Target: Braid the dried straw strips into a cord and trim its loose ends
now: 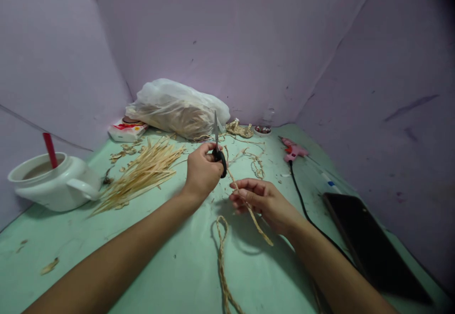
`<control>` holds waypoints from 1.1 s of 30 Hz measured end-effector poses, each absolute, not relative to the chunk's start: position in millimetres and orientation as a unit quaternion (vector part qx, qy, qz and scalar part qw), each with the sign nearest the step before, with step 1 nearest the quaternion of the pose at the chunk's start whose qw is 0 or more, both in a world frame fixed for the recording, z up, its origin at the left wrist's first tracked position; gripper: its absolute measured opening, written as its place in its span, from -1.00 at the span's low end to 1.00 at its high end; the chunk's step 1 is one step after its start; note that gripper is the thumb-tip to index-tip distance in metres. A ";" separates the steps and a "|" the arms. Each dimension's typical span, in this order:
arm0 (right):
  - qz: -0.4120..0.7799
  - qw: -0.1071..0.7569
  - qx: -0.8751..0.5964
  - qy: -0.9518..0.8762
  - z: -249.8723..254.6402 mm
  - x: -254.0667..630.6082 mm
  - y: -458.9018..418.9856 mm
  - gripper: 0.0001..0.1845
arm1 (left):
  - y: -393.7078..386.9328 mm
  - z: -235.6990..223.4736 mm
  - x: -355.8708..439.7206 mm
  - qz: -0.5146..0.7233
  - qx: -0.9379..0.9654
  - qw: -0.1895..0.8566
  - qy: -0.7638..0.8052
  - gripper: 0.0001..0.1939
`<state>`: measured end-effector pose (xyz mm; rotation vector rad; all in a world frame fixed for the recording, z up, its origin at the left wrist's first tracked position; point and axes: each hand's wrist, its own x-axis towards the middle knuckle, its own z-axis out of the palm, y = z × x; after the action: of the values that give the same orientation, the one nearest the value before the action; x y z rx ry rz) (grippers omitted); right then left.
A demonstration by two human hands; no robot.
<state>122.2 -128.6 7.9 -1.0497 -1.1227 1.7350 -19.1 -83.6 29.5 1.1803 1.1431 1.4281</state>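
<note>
My left hand (203, 169) is closed around a pair of scissors (223, 163) with black handles, its blade pointing up and away from me. Between the thumb and fingers of my right hand (261, 202) is a twisted straw-coloured cord (255, 220), whose one end hangs toward me while the other runs up to the scissor handles. A second length of braided cord (221, 252) lies looped on the table below my hands and runs out at the bottom edge. Left of my left hand rests a bundle of dry flat strips (145, 172).
A white mug-like pot (81, 181) with a red handle in it stands at left. Behind are a plastic bag (177, 108), a small box (128, 131), a woven piece (240, 128) and a bead dish (262, 130). At right lie a pink glue gun (294, 150) and a dark tablet (373, 243).
</note>
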 end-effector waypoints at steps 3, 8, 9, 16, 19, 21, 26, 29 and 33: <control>0.648 0.418 -0.440 -0.461 9.2 118.2 -130.6 -0.54 | -85.9 28.0 -18.2 0.577 0.514 0.404 0.490 -0.72; 0.416 0.443 -0.520 -0.600 -0.1 117.7 -133.3 -0.74 | -84.7 22.0 -18.8 0.564 0.550 0.325 0.523 -0.73; 0.348 0.442 -0.528 -0.636 -2.5 119.2 -133.3 -0.81 | -84.2 21.4 -19.3 0.562 0.554 0.316 0.526 -0.73; 0.208 0.451 -0.532 -0.686 -9.4 119.7 -134.3 -0.86 | -79.0 19.2 -20.8 0.541 0.566 0.302 0.544 -0.73; 0.427 0.452 -0.549 -0.558 -6.5 113.5 -133.1 -0.81 | -73.8 15.9 -23.1 0.520 0.594 0.327 0.520 -0.74; 0.560 0.462 -0.528 -0.440 -2.9 112.5 -130.2 -0.79 | -71.3 14.7 -27.5 0.491 0.631 0.342 0.495 -0.73; 0.626 0.528 -0.482 -0.310 4.8 122.3 -121.3 -0.74 | -75.6 18.3 -44.6 0.368 0.792 0.176 0.454 -0.65; 0.616 0.549 -0.478 -0.303 5.6 126.6 -118.9 -0.76 | -80.8 19.6 -50.6 0.292 0.864 0.045 0.408 -0.56; 0.597 0.571 -0.477 -0.300 5.9 126.9 -118.4 -0.79 | -84.5 17.2 -49.7 0.199 0.902 -0.056 0.380 -0.46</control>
<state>126.9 -118.4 5.9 -1.1181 -0.7044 1.4001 -49.7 -84.5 17.2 2.9385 1.2395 0.6471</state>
